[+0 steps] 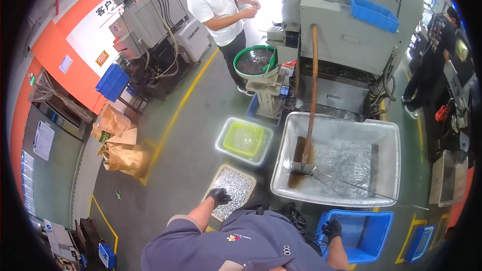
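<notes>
Small silvery pieces [237, 183] lie loose in a shallow beige tray [242, 170] on the floor, bright and granular in texture. The left hand [219, 197], black-gloved, is over them, fingers apart. The right hand [332, 230], likewise gloved, is at the left rim of a smooth rectangular blue bin [361, 233]; I cannot tell whether it grips anything.

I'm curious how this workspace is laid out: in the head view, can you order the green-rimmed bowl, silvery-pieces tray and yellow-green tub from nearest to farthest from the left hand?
From the left hand:
1. Silvery-pieces tray: directly beneath it.
2. Yellow-green tub: ahead, slightly right.
3. Green-rimmed bowl: beyond the tub.
</notes>
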`<control>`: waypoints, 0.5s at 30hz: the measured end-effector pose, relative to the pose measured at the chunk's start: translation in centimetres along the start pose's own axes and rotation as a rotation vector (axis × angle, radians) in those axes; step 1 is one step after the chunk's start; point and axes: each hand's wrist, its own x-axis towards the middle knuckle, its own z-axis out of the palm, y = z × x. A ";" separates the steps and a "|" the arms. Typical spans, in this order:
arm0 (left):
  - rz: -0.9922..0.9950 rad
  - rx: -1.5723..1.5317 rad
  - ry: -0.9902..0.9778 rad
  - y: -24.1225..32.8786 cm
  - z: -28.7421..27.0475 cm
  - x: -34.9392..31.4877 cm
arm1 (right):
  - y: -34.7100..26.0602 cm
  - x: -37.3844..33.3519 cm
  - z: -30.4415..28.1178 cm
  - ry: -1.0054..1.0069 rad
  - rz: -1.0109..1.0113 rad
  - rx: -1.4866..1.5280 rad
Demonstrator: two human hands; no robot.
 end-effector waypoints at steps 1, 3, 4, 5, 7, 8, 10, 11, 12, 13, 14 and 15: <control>-0.044 0.017 -0.007 1.6 1.3 1.0 | 2.4 2.0 -2.2 -0.048 -0.161 -0.012; 0.029 0.067 0.007 3.7 2.7 3.8 | 3.4 1.7 -1.8 -0.152 -0.112 -0.430; 0.021 0.099 -0.025 4.9 4.7 4.7 | 5.8 4.1 -7.7 -0.096 -0.124 -0.462; 0.006 0.068 -0.031 6.5 6.0 5.2 | 7.8 7.6 -7.5 -0.259 0.297 0.202; 0.239 0.272 -0.101 8.1 4.7 9.8 | 7.7 9.0 -5.1 -0.285 0.322 0.229; 0.460 0.517 -0.187 8.3 3.2 14.5 | 8.5 9.3 -3.3 -0.298 0.336 0.286; 0.786 0.929 -0.349 13.5 8.4 17.5 | 11.7 6.8 -2.1 -0.254 0.315 0.491; 0.781 0.936 -0.323 14.8 10.1 20.7 | 10.9 5.7 -1.6 -0.228 0.307 0.553; 0.785 0.963 -0.298 16.9 12.5 23.3 | 10.4 5.3 -1.4 -0.210 0.297 0.560; 0.769 0.985 -0.381 19.7 18.8 21.9 | 11.4 4.0 -2.3 -0.121 0.262 0.566; -0.014 0.388 -0.265 21.5 25.6 18.8 | 12.7 1.9 -2.8 -0.012 0.243 0.569; 0.125 0.507 -0.348 23.9 26.9 20.0 | 12.2 0.7 -0.4 0.002 0.254 0.593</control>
